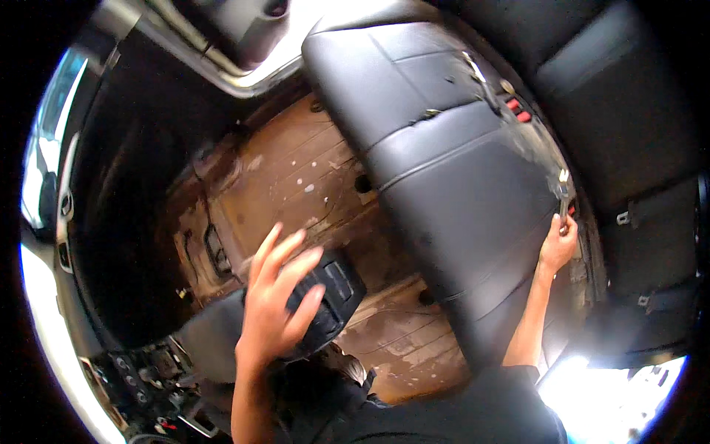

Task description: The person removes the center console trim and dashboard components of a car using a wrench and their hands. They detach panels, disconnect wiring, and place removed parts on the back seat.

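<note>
My right hand [558,246] reaches to the right edge of the black leather car seat [458,185]. Its fingers are closed round a slim metal hand tool [564,200] with a pale, forked tip; its exact kind is too small to tell. Red seat-belt buckles [520,111] poke out along the same edge, farther up. My left hand [277,296] is raised with its fingers spread and nothing in it. Beneath it stands the black centre console [339,296], partly hidden by the hand.
Brown, bare floor metal [296,170] with worn spots lies left of the seat. A black door panel [140,177] curves along the left. Loose wiring and dashboard parts [148,385] show at lower left. A dark seat backrest [621,111] rises at the right.
</note>
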Tool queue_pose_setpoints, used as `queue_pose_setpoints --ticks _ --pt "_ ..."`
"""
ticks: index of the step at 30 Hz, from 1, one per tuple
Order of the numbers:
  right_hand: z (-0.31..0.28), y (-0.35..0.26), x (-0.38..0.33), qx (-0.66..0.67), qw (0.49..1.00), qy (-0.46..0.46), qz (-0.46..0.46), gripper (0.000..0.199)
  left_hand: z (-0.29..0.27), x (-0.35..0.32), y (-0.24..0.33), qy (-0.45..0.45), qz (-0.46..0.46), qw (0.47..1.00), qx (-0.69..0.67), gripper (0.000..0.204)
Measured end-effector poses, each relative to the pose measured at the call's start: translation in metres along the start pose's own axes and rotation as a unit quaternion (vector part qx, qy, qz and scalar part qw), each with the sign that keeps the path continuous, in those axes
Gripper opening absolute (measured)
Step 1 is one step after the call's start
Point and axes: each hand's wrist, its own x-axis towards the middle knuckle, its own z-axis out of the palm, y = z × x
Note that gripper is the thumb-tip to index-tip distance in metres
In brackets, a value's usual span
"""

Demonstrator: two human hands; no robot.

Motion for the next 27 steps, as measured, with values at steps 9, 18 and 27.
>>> queue_pose_setpoints --ticks 9,18,27 --pt "-0.048 -0.013 -0.003 -0.258 0.949 -0.071 -0.169 0.036 -0.12 -0.293 -0.116 0.229 -0.285 0.928 0.071 0.05" --pt "0.067 -0.308 -0.105 0.063 0.796 -0.133 -0.587 0.038 -0.037 -0.329 -0.166 0.25 -0.341 0.905 -0.052 0.083" --pt "-0.066 -0.608 -0.587 0.281 0.457 -0.719 -0.443 0.033 -0.047 -0.334 -0.157 0.306 -0.387 0.869 -0.016 0.071"
